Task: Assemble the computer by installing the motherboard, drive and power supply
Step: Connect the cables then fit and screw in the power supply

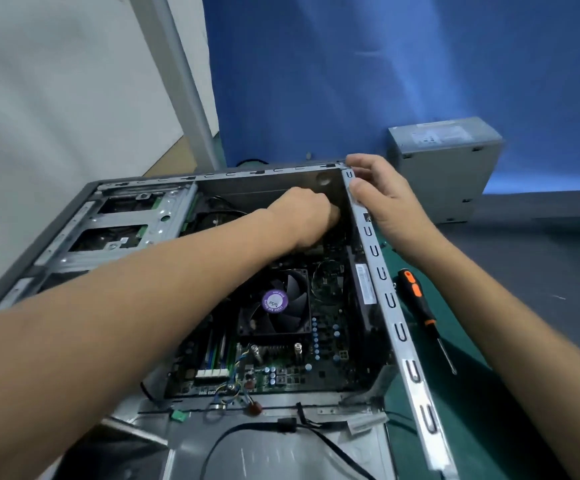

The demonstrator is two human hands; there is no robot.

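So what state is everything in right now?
Case: side open, lying flat.
Motherboard: inside case.
Power supply: outside, behind case.
Screwdriver: lying untouched beside case.
Left hand: inside case, fingers curled; grasp hidden.
Right hand: grips case's far corner.

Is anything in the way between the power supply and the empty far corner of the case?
Yes. The left hand sits in that corner, and the right hand grips the case rim between it and the power supply.

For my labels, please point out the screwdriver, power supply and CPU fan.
screwdriver (416, 296): head view, handle.
power supply (446, 183): head view, side wall.
CPU fan (274, 301): head view, purple hub sticker.
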